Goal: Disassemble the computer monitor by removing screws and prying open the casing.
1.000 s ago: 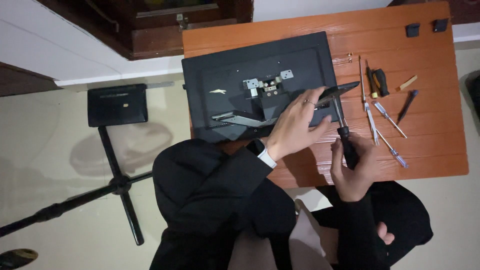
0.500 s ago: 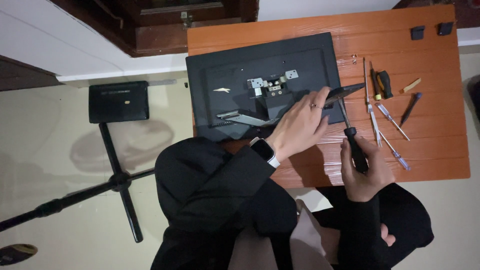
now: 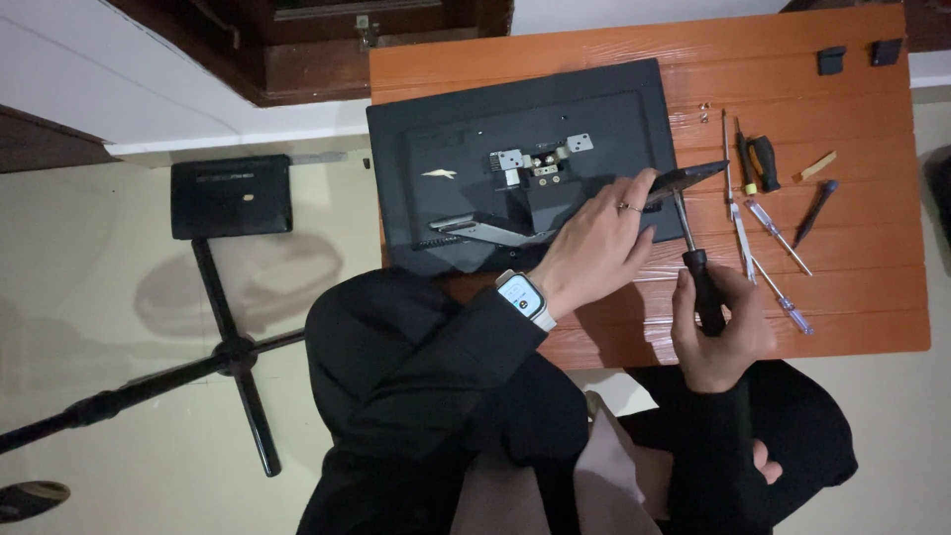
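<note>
Right hand (image 3: 718,332): its grip is closed around the black handle of a long screwdriver (image 3: 693,258), whose long axis runs from the hand away from the person, the tip meeting a dark flat bracket (image 3: 684,180) at the right edge of a black monitor (image 3: 515,163) lying face down on the orange counter (image 3: 852,119). Left hand (image 3: 594,248): fingers curled loosely on the monitor's back, fingertips touching the bracket; it has nothing fully enclosed. The left hand lies nearer the bracket; the right hand is below it, toward the person. Count: one monitor, one bracket, one screwdriver in hand. Right of the monitor lie about six loose tools (image 3: 768,223); beyond them, at the counter's far right corner, two small black blocks (image 3: 857,56). Left of the monitor, on the floor, one black stand (image 3: 230,297).
</note>
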